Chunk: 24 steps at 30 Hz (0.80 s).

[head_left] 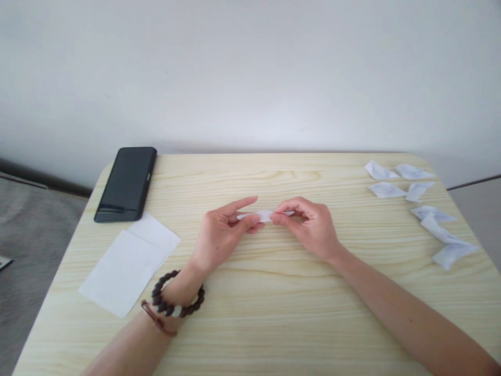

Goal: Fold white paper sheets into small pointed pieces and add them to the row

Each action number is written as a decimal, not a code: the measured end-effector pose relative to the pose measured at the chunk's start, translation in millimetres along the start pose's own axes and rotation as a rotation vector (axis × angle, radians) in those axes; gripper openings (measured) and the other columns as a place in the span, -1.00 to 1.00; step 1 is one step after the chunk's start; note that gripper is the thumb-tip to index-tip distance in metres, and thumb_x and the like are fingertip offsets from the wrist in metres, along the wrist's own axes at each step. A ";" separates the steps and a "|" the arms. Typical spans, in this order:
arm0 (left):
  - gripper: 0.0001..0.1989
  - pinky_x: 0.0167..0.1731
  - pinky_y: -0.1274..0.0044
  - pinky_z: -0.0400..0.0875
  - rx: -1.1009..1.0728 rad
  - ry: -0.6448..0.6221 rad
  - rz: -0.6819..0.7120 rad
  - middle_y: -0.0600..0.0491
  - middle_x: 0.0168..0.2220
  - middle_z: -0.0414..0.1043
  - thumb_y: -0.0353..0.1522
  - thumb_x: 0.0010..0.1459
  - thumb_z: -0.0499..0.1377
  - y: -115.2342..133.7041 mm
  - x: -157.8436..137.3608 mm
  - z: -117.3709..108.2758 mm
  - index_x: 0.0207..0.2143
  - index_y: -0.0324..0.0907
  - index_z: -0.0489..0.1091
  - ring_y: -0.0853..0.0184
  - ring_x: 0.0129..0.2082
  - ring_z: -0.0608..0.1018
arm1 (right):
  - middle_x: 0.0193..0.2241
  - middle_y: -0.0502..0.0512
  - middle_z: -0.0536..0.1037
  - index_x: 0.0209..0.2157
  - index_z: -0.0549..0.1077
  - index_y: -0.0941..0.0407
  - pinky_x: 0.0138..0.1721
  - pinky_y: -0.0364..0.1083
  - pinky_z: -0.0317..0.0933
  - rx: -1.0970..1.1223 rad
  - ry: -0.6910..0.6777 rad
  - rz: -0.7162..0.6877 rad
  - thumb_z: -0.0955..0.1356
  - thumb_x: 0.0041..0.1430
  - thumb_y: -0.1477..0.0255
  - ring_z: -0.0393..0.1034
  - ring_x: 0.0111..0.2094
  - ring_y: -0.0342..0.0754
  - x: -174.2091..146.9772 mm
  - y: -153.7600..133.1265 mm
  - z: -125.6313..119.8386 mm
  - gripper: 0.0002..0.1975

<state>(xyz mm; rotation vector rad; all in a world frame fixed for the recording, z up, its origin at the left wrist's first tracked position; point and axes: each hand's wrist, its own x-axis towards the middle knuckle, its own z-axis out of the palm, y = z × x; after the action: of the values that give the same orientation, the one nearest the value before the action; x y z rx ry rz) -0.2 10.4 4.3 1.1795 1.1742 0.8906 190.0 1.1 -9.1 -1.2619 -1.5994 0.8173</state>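
We see our left forearm (125, 347) rise from the bottom edge on a slant toward the middle of the table (274, 324), with a dark beaded bracelet (159, 304) and a brown cord bracelet (156, 322) around the wrist. Our right forearm (395, 305) comes in from the lower right corner, angled inward, so that the two hands face each other over the wood, fingertips near but apart. Both forearms are cut off by the frame. Our fingers cover both sides of the small folded white paper (266, 215), so we cannot make out its full shape, and we cannot tell whether it touches the tabletop. The curled fingers of the right hand are partly hidden behind its thumb. Our left hand (219, 235) is partly open, its index finger stretched out above the paper while the thumb presses the near face against the fingers behind. Our right hand (311, 227) is more closed, pinching the other end between thumb and fingertips. The paper thus lies level between the hands, near the table's middle, well apart from the folded white pieces (432, 213) on the right.
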 end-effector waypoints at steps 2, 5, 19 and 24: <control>-0.61 -0.37 0.51 0.58 0.029 -0.001 -0.001 0.01 -0.45 0.62 -0.22 0.01 0.34 0.1 -0.1 0.6 -0.13 -0.23 0.51 0.25 -0.43 0.65 | -0.47 -0.03 0.61 -0.40 0.52 0.09 -0.48 -0.23 0.36 0.044 -0.035 0.045 0.44 0.09 0.37 0.50 -0.50 -0.17 0.1 1.2 0.0 -0.91; -0.75 -0.41 0.54 0.55 0.158 0.023 0.050 0.02 -0.44 0.61 -0.23 0.05 0.30 -2.3 -0.1 0.7 -0.28 -0.21 0.55 0.28 -0.44 0.64 | -0.45 -0.02 0.61 -0.37 0.52 0.10 -0.45 -0.21 0.36 0.035 -0.081 0.064 0.41 0.13 0.36 0.50 -0.47 -0.16 0.0 2.5 -0.1 -0.91; -0.89 -0.18 0.35 0.33 1.052 0.056 0.780 0.01 -0.27 0.53 -0.42 0.20 0.18 -13.9 4.6 -8.8 -0.28 -0.10 0.52 0.19 -0.15 0.41 | -0.23 0.11 0.54 -0.25 0.54 0.07 -0.17 0.02 0.25 -0.658 -0.100 -0.403 0.28 0.29 0.43 0.32 -0.21 0.00 -5.6 4.8 1.1 -0.82; -0.69 -0.20 0.34 0.33 1.277 -0.009 0.938 0.02 -0.18 0.56 -0.58 0.18 0.08 -13.6 -8.5 -12.8 -0.09 -0.15 0.46 0.15 -0.12 0.48 | -0.10 0.16 0.56 -0.02 0.48 0.19 -0.09 0.02 0.31 -0.762 -0.258 -0.589 0.21 0.31 0.57 0.35 -0.13 0.03 -19.0 3.1 -6.1 -0.70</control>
<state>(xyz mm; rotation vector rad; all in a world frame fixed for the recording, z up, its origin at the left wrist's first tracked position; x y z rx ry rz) -15.3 2.3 -7.0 2.9157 1.1498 0.7222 197.9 -16.7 -14.4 -1.0802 -2.4575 -0.0314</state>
